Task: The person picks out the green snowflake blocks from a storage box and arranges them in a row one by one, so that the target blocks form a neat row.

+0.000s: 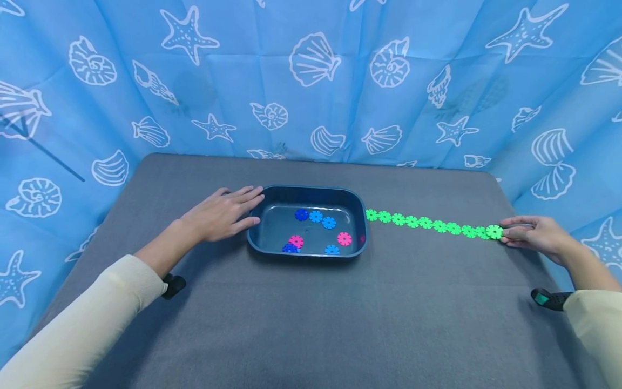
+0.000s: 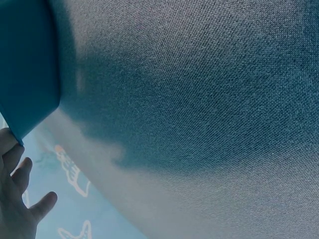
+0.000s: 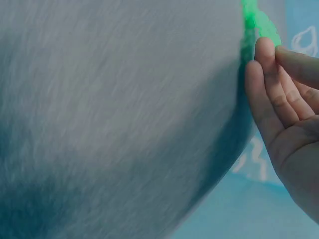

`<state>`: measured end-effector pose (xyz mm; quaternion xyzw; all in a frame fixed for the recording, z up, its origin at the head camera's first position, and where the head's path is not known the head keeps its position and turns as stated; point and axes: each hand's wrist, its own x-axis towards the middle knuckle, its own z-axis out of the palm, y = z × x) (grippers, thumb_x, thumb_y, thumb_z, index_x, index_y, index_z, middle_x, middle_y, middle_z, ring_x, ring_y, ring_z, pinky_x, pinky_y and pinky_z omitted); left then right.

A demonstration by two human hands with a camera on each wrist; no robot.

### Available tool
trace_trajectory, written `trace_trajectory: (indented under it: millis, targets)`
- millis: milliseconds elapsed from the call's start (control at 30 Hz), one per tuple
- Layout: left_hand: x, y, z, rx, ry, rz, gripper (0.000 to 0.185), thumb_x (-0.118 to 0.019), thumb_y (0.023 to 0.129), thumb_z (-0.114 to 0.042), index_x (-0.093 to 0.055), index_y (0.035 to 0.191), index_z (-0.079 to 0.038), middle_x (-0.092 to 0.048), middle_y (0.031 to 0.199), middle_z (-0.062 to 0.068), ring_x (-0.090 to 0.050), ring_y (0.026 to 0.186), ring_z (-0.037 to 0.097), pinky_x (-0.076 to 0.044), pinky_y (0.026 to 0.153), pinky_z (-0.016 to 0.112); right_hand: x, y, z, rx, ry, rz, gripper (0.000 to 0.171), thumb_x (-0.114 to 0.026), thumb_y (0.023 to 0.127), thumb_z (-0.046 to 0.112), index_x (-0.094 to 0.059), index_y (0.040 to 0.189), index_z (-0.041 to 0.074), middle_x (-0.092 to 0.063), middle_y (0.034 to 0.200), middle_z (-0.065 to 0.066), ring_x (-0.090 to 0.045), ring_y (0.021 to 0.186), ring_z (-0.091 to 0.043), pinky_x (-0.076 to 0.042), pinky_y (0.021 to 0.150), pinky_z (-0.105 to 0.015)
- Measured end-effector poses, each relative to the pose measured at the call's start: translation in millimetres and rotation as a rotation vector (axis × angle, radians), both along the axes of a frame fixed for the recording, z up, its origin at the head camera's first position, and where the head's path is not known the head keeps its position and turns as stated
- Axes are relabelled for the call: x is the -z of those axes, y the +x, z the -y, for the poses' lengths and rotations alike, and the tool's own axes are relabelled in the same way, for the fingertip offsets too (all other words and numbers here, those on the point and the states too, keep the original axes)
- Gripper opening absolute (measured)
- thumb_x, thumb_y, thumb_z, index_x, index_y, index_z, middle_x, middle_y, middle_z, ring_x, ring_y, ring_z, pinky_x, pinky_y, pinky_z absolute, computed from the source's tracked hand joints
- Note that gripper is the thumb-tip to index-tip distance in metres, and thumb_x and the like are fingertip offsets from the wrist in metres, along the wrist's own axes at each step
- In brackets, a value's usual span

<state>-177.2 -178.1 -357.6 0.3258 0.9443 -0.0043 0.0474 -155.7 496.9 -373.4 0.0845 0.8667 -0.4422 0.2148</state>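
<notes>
Sleeves: two cream sleeves point(image 1: 82, 324) are coming in from the near corners, left one long across the near-left, right one just showing at the near-right edge.
Table: grey cloth-covered table point(image 1: 311, 324) is filling the near and middle of the scene.
Left hand: left hand point(image 1: 221, 213) is lying flat, fingers straight and relaxed, fingertips touching the left rim of the tray; gripping nothing.
Tray: dark blue tray point(image 1: 252, 237) is sitting mid-table, slightly left of centre.
Tray contents: blue discs point(image 1: 315, 216) are lying toward the far side, two more blue ones at the near wall; pink discs point(image 1: 344, 238) are lying near-centre and right inside the tray.
Green chain: green chain point(image 1: 432, 223) of linked discs is stretching flat on the table from just beside the tray's right rim out to the right.
Right hand: right hand point(image 1: 534, 235) is pinching the chain's right end disc between thumb and fingertips.
Right wrist view: fingers point(image 3: 266, 74) are touching the blurred green end of the chain.
Backdrop: blue curtain point(image 1: 311, 81) with white shells and starfish is hanging on the far, left and right sides.
</notes>
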Motion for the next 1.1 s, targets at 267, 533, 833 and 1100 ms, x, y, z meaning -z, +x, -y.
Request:
trace_trajectory:
  millis: [267,533,833,1100]
  targets:
    - [-2.1,2.0,1.2,-0.009,0.003,-0.005,0.065,-0.042,0.094,-0.051,-0.029,0.146,-0.015,-0.023,0.152,0.005,-0.021,0.138,0.027,-0.023,0.104,0.058,14.1,4.0,-13.3,0.083,0.014,-0.037,0.048,-0.053,0.094,0.019,-0.038,0.127,-0.013,-0.067,0.088,-0.001,-0.068,0.080,-0.014,-0.054,0.075,-0.033]
    - [-3.5,2.3,-1.2,0.003,0.002,-0.010,0.065,-0.042,0.094,-0.051,-0.029,0.146,-0.014,-0.024,0.152,0.006,-0.022,0.138,0.028,-0.024,0.103,0.059,14.3,5.6,-12.0,0.103,0.067,-0.044,0.052,-0.056,0.093,0.020,-0.037,0.125,-0.017,-0.068,0.083,-0.004,-0.068,0.075,-0.013,-0.055,0.071,-0.033]
    - [-4.0,0.8,-0.9,0.003,-0.005,-0.016,0.065,-0.040,0.094,-0.052,-0.029,0.146,-0.015,-0.023,0.152,0.005,-0.022,0.138,0.027,-0.024,0.104,0.058,4.7,-0.5,-8.3,0.027,0.109,-0.011,0.057,-0.048,0.096,0.031,-0.039,0.121,-0.020,-0.069,0.082,-0.009,-0.068,0.073,-0.016,-0.055,0.067,-0.035]
    - [-5.4,-0.9,0.1,0.000,0.012,0.017,0.067,-0.029,0.094,-0.059,-0.027,0.147,-0.017,-0.022,0.152,0.005,-0.020,0.139,0.027,-0.024,0.104,0.057,-29.4,-13.5,21.2,-0.111,0.245,-0.101,0.062,-0.044,0.097,0.037,-0.037,0.126,-0.017,-0.068,0.092,-0.018,-0.067,0.075,-0.012,-0.055,0.070,-0.035]
